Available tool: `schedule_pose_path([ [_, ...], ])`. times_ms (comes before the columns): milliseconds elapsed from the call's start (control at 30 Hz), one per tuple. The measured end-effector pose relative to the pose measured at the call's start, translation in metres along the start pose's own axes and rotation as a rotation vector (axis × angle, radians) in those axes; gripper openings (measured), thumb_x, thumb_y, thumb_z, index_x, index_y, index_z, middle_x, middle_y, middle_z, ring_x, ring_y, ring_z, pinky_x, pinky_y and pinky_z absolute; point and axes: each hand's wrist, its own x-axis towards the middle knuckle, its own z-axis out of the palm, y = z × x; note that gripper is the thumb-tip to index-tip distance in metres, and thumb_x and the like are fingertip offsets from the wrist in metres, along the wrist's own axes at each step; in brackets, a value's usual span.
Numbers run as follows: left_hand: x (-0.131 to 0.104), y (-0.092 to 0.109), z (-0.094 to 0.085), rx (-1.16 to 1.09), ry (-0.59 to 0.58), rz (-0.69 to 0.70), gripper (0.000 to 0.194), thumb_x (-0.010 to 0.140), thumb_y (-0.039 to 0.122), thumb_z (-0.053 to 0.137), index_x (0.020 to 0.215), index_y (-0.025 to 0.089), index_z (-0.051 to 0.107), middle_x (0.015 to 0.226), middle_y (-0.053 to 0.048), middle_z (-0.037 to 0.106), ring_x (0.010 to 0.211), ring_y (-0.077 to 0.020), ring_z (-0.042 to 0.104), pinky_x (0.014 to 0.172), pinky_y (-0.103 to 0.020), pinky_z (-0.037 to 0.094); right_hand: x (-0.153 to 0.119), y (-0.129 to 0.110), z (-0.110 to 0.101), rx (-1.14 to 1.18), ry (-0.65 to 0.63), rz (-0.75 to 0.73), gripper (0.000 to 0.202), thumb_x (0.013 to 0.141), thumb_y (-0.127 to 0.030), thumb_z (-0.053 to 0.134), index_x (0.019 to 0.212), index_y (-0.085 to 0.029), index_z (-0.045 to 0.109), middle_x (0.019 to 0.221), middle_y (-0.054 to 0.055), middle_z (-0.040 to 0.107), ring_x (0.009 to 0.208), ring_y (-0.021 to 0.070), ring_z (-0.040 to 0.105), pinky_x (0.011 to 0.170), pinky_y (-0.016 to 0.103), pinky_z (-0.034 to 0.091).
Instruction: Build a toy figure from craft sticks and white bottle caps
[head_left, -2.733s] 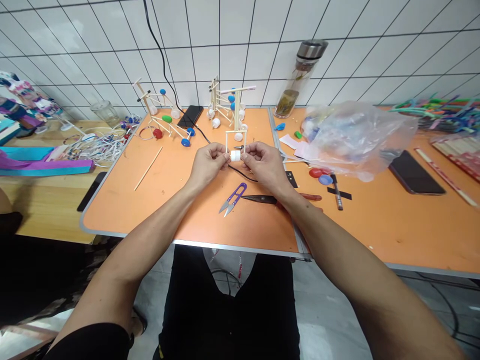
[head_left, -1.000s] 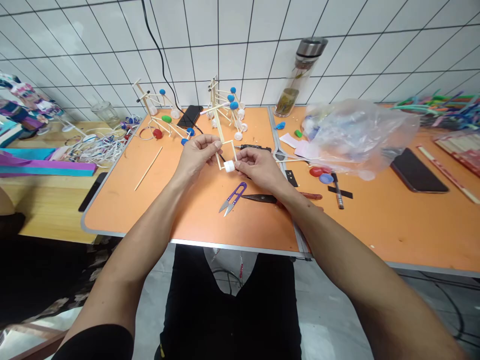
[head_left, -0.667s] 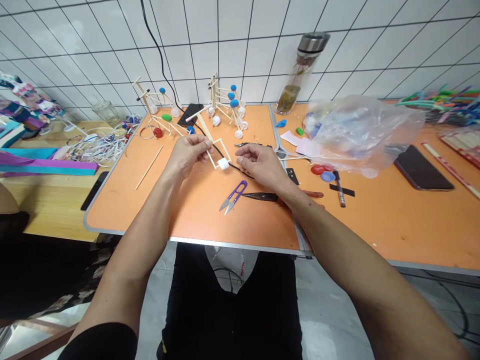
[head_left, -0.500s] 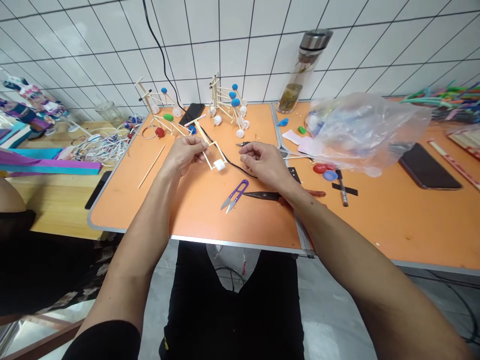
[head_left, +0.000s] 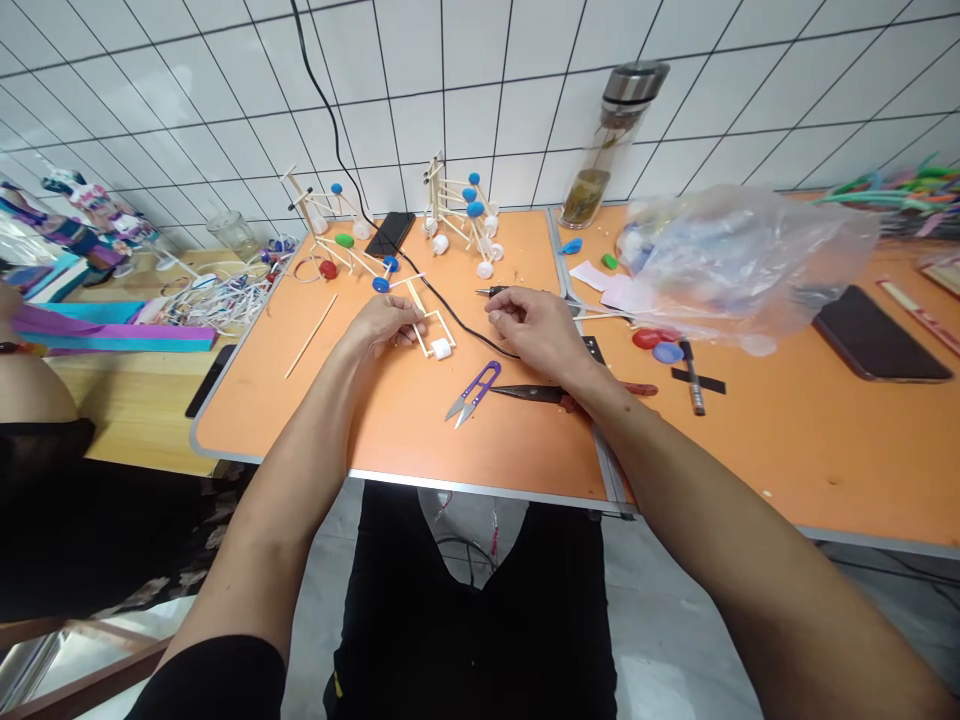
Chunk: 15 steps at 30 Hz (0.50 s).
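My left hand (head_left: pixel 384 325) pinches a small wooden stick frame (head_left: pixel 418 297), low over the orange table. A white block (head_left: pixel 441 348) sits at the frame's near corner. My right hand (head_left: pixel 536 325) is closed to the frame's right, apart from it, fingers curled; whatever it may hold is hidden. Just behind those fingers lies a dark tool with a pointed metal tip (head_left: pixel 484 291). Purple thread snips (head_left: pixel 472 393) lie in front of the hands. Beside them a dark-jawed tool with reddish handles (head_left: pixel 529 392) passes under my right wrist. A loose stick (head_left: pixel 311 335) lies left of my left hand.
Stick models with blue caps (head_left: pixel 474 209) and a phone (head_left: pixel 390 235) stand or lie at the back. A black cable (head_left: pixel 457 318) crosses the table. Rightward are a glass bottle (head_left: pixel 589 185), a plastic bag (head_left: pixel 739 265) and another phone (head_left: pixel 881 335). Another person's arm (head_left: pixel 37 385) is far left.
My left hand has lowered the stick frame slightly toward the table. My right hand stays curled in about the same place. The camera view has shifted a little.
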Motion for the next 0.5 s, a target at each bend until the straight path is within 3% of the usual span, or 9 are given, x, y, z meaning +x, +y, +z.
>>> schedule_pose_path([
  [333, -0.002, 0.0, -0.002, 0.298, 0.102, 0.085, 0.028, 0.082, 0.005, 0.086, 0.062, 0.018, 0.07, 0.053, -0.005, 0.065, 0.04, -0.0115, 0.053, 0.042, -0.021, 0.042, 0.002, 0.004, -0.003, -0.011, 0.033, 0.01, 0.017, 0.091, -0.026, 0.067, 0.097, -0.022, 0.083, 0.084, 0.003, 0.08, 0.081, 0.0233, 0.073, 0.079, 0.038, 0.054],
  [500, 0.004, -0.005, -0.011, 0.369, 0.132, 0.134, 0.029, 0.082, 0.012, 0.081, 0.058, 0.021, 0.066, 0.048, -0.002, 0.06, 0.038, -0.0129, 0.048, 0.042, -0.024, 0.037, 0.002, 0.004, -0.006, -0.008, 0.039, 0.014, 0.014, 0.092, -0.026, 0.068, 0.096, -0.022, 0.082, 0.085, 0.003, 0.081, 0.079, 0.0222, 0.072, 0.079, 0.038, 0.053],
])
